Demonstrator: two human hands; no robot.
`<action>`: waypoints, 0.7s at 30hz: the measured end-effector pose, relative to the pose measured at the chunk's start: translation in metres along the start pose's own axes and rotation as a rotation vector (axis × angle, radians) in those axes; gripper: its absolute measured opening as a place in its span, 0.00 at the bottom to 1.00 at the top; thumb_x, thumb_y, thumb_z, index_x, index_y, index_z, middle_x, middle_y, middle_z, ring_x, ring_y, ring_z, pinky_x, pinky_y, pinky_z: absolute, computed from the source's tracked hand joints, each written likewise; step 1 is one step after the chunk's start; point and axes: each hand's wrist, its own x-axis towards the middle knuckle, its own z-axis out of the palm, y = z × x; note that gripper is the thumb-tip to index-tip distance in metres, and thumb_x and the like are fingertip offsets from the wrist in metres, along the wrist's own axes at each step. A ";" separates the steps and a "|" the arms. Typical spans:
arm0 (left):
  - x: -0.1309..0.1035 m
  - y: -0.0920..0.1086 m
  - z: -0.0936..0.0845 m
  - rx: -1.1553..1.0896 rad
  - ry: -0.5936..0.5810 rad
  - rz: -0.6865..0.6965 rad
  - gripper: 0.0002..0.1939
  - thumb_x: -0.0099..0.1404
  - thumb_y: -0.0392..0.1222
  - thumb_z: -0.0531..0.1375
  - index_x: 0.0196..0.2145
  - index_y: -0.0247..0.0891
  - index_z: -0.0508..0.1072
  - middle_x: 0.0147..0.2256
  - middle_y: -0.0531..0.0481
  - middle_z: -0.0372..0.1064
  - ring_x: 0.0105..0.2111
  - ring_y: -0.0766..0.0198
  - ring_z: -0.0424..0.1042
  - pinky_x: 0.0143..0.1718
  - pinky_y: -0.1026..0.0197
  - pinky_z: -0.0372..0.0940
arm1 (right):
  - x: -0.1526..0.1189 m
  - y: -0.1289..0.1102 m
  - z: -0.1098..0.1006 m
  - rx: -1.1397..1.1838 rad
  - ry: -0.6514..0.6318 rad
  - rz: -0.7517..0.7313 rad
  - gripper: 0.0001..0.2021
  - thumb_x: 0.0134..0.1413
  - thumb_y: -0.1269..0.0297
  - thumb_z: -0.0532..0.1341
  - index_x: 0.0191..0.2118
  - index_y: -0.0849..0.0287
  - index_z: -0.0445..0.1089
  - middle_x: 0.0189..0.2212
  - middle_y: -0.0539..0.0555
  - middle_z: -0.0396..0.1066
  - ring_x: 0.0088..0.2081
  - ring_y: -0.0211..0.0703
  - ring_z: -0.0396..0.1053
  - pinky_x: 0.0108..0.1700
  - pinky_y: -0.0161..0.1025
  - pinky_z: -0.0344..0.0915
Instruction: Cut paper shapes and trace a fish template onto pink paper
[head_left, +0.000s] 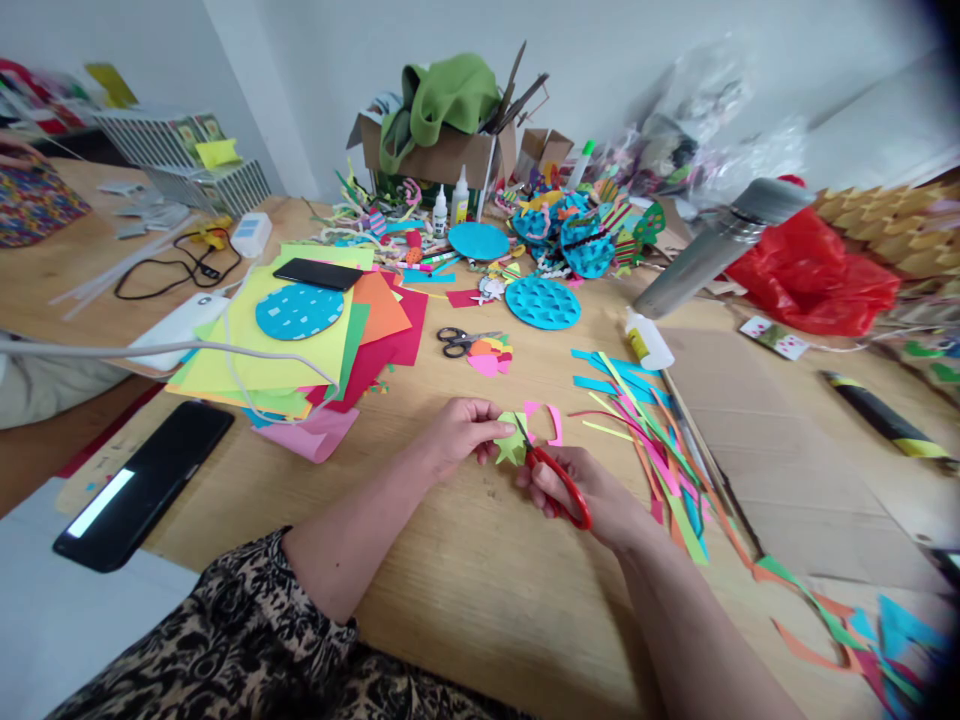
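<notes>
Between thumb and fingers, my left hand pinches a small light-green paper piece with jagged, pointed edges. My right hand grips red-handled scissors, whose blades point up and left against the green paper's right edge. Just behind the blades lie pink paper scraps on the table. Farther back, a second pair of scissors with black handles rests beside a small pile of pink, yellow and orange paper cutouts. Fingers of my right hand partly hide the lower edge of the green piece.
Colored paper sheets, a phone and a cable lie left. Colored paper strips and cardboard are right. Behind stand a glue bottle, a steel flask and a filled box. Another person's arm reaches in at left.
</notes>
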 end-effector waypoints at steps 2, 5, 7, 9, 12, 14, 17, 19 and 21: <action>0.000 0.000 0.000 -0.002 0.001 0.000 0.15 0.47 0.46 0.68 0.25 0.32 0.70 0.20 0.54 0.66 0.15 0.74 0.61 0.15 0.69 0.54 | 0.000 0.000 0.000 -0.001 0.002 0.001 0.28 0.43 0.35 0.63 0.24 0.59 0.60 0.18 0.49 0.63 0.19 0.34 0.60 0.21 0.33 0.53; 0.000 0.001 0.001 -0.004 0.000 0.005 0.15 0.47 0.45 0.68 0.25 0.32 0.70 0.19 0.55 0.66 0.15 0.74 0.61 0.15 0.69 0.54 | 0.000 0.001 0.000 -0.001 -0.006 -0.004 0.28 0.43 0.35 0.63 0.25 0.59 0.60 0.18 0.49 0.63 0.19 0.34 0.59 0.21 0.33 0.53; 0.000 0.001 0.001 -0.004 0.000 0.007 0.15 0.47 0.45 0.68 0.24 0.32 0.70 0.19 0.55 0.66 0.15 0.74 0.61 0.15 0.69 0.54 | 0.000 0.002 -0.001 -0.001 -0.013 -0.007 0.27 0.43 0.36 0.63 0.25 0.59 0.60 0.18 0.49 0.63 0.19 0.34 0.59 0.21 0.34 0.53; 0.000 0.000 0.001 -0.003 0.000 0.007 0.15 0.47 0.46 0.68 0.24 0.32 0.70 0.19 0.55 0.66 0.15 0.74 0.61 0.15 0.69 0.54 | 0.000 0.002 -0.001 0.003 -0.014 -0.009 0.27 0.43 0.36 0.64 0.25 0.59 0.60 0.18 0.49 0.63 0.19 0.34 0.59 0.21 0.34 0.53; 0.000 0.000 0.000 -0.004 -0.004 0.005 0.15 0.46 0.45 0.68 0.24 0.32 0.70 0.19 0.54 0.66 0.15 0.74 0.61 0.15 0.69 0.54 | 0.001 0.002 -0.001 0.005 -0.010 -0.011 0.27 0.43 0.36 0.64 0.24 0.59 0.60 0.18 0.48 0.62 0.19 0.34 0.59 0.21 0.34 0.54; 0.000 0.000 0.000 -0.006 -0.002 0.005 0.15 0.46 0.45 0.68 0.24 0.32 0.70 0.19 0.54 0.66 0.15 0.74 0.61 0.15 0.69 0.54 | 0.001 0.002 -0.001 -0.005 -0.008 -0.012 0.28 0.43 0.36 0.63 0.24 0.59 0.60 0.18 0.48 0.62 0.19 0.34 0.59 0.21 0.33 0.54; 0.000 0.001 0.000 -0.008 0.001 0.000 0.15 0.46 0.45 0.68 0.24 0.32 0.70 0.19 0.55 0.66 0.15 0.73 0.61 0.15 0.69 0.54 | 0.001 0.003 -0.002 -0.018 -0.001 -0.017 0.28 0.43 0.35 0.63 0.24 0.59 0.60 0.18 0.48 0.62 0.19 0.33 0.59 0.21 0.33 0.54; 0.000 0.001 0.000 -0.007 -0.001 -0.005 0.15 0.46 0.45 0.68 0.24 0.32 0.70 0.19 0.55 0.66 0.15 0.74 0.61 0.15 0.69 0.54 | 0.001 0.005 -0.002 -0.022 -0.001 -0.019 0.28 0.44 0.35 0.63 0.24 0.60 0.61 0.18 0.48 0.62 0.19 0.33 0.60 0.20 0.32 0.54; 0.000 0.001 0.000 -0.008 -0.001 -0.006 0.15 0.46 0.45 0.68 0.24 0.32 0.70 0.19 0.55 0.66 0.15 0.74 0.61 0.15 0.69 0.54 | 0.002 0.007 -0.003 -0.028 -0.004 -0.019 0.28 0.45 0.36 0.63 0.24 0.60 0.61 0.18 0.48 0.61 0.19 0.34 0.60 0.20 0.32 0.54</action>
